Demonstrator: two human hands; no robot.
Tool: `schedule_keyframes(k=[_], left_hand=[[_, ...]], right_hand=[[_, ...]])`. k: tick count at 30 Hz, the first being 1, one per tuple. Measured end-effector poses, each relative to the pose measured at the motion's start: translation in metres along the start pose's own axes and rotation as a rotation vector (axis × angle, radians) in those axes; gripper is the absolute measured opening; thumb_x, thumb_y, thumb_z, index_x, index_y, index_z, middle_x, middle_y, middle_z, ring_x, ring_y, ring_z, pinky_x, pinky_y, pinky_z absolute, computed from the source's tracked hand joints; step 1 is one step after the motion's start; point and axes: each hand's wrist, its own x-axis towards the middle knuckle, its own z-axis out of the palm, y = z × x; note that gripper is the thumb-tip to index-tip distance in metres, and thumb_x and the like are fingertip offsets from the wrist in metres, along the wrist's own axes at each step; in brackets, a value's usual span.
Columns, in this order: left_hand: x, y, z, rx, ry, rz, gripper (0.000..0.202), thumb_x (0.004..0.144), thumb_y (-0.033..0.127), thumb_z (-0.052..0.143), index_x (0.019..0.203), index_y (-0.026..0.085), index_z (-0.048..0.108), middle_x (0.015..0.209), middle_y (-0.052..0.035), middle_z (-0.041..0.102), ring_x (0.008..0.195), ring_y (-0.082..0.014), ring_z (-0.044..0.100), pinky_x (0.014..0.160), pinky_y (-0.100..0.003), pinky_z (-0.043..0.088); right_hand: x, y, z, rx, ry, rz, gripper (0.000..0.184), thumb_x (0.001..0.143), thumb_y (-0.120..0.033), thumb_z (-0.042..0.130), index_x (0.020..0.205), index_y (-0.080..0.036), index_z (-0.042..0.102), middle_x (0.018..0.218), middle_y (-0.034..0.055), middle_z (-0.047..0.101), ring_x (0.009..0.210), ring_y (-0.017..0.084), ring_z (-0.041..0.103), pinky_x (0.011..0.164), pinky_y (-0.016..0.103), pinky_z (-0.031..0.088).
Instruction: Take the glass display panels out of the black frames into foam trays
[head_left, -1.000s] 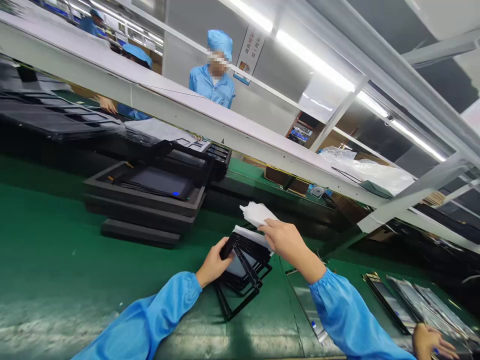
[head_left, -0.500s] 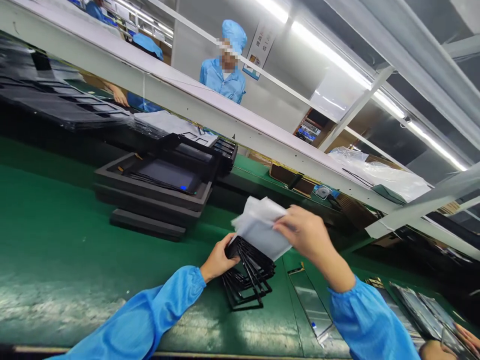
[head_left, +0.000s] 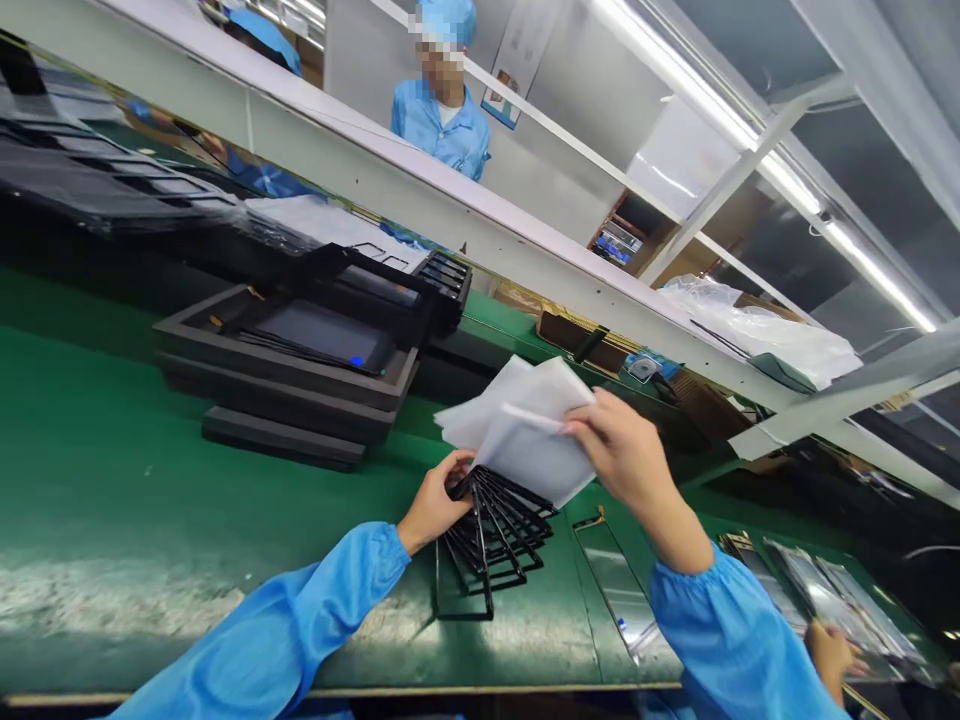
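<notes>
Where sheets overhang, frames are hidden.

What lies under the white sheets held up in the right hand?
A fanned stack of black frames lies on the green belt beneath the white sheets, gripped by the left hand. The sheets cover the frames' far ends.

No text is legible. The wall sign, well above and beyond the right hand, carries characters and a small graphic, too blurred to read.
</notes>
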Motion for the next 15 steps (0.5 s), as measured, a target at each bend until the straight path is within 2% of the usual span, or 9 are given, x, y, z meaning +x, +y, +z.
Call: schedule_keyframes(k=[2, 6, 9, 12, 15], left_hand=[[0.000, 0.001, 0.001, -0.012, 0.009, -0.004, 0.053, 0.069, 0.021, 0.078, 0.121, 0.019, 0.067, 0.108, -0.0077, 0.079, 0.105, -0.0305, 0.075, 0.099, -0.042, 0.057], [0.001, 0.004, 0.001, -0.020, 0.014, -0.006, 0.050, 0.068, 0.019, 0.074, 0.117, 0.019, 0.069, 0.105, -0.0070, 0.078, 0.103, -0.0301, 0.075, 0.097, -0.041, 0.057], [0.003, 0.004, 0.001, -0.014, -0.003, -0.001, 0.040, 0.067, 0.018, 0.072, 0.107, 0.018, 0.073, 0.101, -0.0058, 0.078, 0.104, -0.0309, 0.074, 0.097, -0.041, 0.057], [0.004, 0.004, 0.001, 0.008, -0.012, 0.001, 0.025, 0.069, 0.018, 0.071, 0.094, 0.017, 0.075, 0.090, -0.0036, 0.076, 0.097, -0.0303, 0.073, 0.095, -0.041, 0.057], [0.003, 0.004, 0.002, 0.025, -0.004, -0.001, 0.017, 0.073, 0.021, 0.071, 0.089, 0.017, 0.075, 0.082, -0.0025, 0.074, 0.090, -0.0290, 0.071, 0.089, -0.039, 0.058]], right_hand=[[-0.001, 0.002, 0.000, 0.015, 0.039, -0.006, 0.030, 0.106, -0.031, 0.057, 0.084, -0.028, 0.076, 0.078, 0.0021, 0.071, 0.079, 0.022, 0.070, 0.112, 0.050, 0.052], [-0.004, 0.005, 0.007, 0.040, 0.106, 0.064, 0.027, 0.100, -0.037, 0.069, 0.076, -0.029, 0.077, 0.075, 0.0009, 0.071, 0.077, 0.023, 0.070, 0.110, 0.051, 0.054], [-0.008, 0.004, 0.019, 0.096, 0.000, 0.088, 0.029, 0.100, -0.038, 0.070, 0.073, -0.028, 0.077, 0.070, -0.0008, 0.068, 0.071, 0.021, 0.068, 0.114, 0.051, 0.051], [-0.018, 0.006, 0.023, 0.143, -0.051, 0.182, 0.028, 0.104, -0.033, 0.061, 0.086, -0.026, 0.081, 0.082, 0.0029, 0.074, 0.078, 0.022, 0.071, 0.097, 0.042, 0.058], [-0.033, 0.015, 0.020, 0.194, -0.041, 0.270, 0.020, 0.099, -0.032, 0.065, 0.094, -0.023, 0.083, 0.089, 0.0053, 0.077, 0.080, 0.024, 0.074, 0.075, 0.035, 0.058]])
